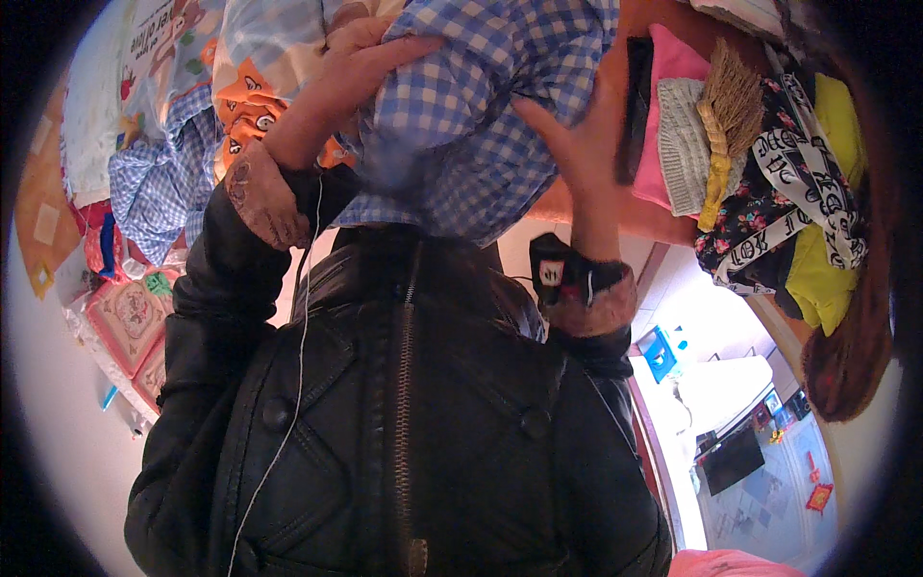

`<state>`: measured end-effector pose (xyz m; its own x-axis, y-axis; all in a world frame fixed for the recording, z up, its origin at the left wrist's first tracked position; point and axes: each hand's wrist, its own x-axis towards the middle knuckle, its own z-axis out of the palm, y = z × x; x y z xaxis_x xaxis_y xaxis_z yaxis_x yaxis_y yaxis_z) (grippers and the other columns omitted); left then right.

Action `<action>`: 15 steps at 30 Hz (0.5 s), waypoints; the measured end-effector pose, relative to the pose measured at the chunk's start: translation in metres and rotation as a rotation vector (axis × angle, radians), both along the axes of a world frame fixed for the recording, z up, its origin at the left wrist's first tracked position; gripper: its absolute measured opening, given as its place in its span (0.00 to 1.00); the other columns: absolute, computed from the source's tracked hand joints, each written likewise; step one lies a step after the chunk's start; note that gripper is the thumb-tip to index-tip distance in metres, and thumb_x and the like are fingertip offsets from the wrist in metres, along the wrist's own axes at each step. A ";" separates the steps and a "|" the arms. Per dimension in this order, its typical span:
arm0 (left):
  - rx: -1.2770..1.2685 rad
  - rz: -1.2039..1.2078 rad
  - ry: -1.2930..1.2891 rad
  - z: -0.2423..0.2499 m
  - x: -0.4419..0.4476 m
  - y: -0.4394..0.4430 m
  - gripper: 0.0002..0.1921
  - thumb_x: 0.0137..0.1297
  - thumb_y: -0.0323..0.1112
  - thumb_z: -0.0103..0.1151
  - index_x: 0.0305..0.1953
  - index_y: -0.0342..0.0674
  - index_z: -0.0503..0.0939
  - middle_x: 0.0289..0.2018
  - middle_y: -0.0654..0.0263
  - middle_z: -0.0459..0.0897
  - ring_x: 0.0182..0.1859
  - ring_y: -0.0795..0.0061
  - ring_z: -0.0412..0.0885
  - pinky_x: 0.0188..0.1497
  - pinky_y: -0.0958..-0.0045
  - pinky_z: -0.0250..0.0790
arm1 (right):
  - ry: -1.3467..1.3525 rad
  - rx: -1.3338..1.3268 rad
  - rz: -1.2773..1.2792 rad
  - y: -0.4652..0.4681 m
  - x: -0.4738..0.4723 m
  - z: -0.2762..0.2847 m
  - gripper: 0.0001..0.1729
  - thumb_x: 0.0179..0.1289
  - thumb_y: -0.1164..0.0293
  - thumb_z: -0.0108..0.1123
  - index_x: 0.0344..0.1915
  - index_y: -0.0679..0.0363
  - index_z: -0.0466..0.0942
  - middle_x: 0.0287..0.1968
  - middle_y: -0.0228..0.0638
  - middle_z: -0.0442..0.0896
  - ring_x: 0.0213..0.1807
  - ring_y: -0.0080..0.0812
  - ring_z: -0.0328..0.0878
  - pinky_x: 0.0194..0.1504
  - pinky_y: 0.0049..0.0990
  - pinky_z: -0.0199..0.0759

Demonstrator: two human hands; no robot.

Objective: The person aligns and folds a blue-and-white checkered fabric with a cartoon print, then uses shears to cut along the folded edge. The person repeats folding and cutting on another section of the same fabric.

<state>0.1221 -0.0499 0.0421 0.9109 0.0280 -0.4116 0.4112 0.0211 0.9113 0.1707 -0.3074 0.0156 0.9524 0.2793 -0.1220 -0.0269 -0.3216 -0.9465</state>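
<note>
A blue-and-white checked cloth (476, 144) hangs bunched in front of my chest, its lower edge overlapping my black jacket. My left hand (368, 61) grips its upper left part, with the thumb lying across the checks. On the other side my right hand (584, 148) holds the cloth's right part; the thumb presses on the front and the fingers are partly hidden behind the fabric. Beside my left wrist lies pale fabric with an orange cartoon print (249, 104). A second checked cloth (162, 187) lies crumpled farther left.
On the right, a small straw brush (732, 101) with a yellow-wrapped handle rests on a grey knitted item (681, 144) and a pink cloth (674, 54). Beyond are black floral fabric (779, 166) and yellow-green cloth (829, 274). A white cord (299, 375) hangs down my jacket.
</note>
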 end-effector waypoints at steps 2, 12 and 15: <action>0.002 0.025 -0.005 -0.004 0.005 0.005 0.17 0.62 0.40 0.58 0.49 0.38 0.78 0.42 0.67 0.81 0.44 0.75 0.80 0.46 0.79 0.69 | 0.296 0.164 0.004 0.011 0.002 -0.017 0.46 0.43 0.56 0.73 0.58 0.70 0.65 0.54 0.48 0.74 0.56 0.38 0.71 0.56 0.32 0.65; 0.408 0.245 -0.633 0.083 -0.040 -0.020 0.11 0.60 0.30 0.59 0.43 0.36 0.78 0.38 0.64 0.81 0.41 0.73 0.79 0.45 0.75 0.70 | 0.754 0.250 -0.225 0.037 0.002 -0.016 0.34 0.58 0.56 0.58 0.57 0.70 0.69 0.52 0.46 0.77 0.52 0.40 0.74 0.54 0.31 0.66; 0.141 -0.545 -0.611 0.099 -0.056 -0.039 0.14 0.60 0.26 0.55 0.49 0.36 0.74 0.43 0.61 0.78 0.47 0.69 0.78 0.50 0.70 0.70 | 0.834 0.490 -0.170 0.050 0.005 -0.001 0.31 0.60 0.57 0.60 0.53 0.73 0.71 0.54 0.45 0.76 0.53 0.35 0.74 0.55 0.29 0.66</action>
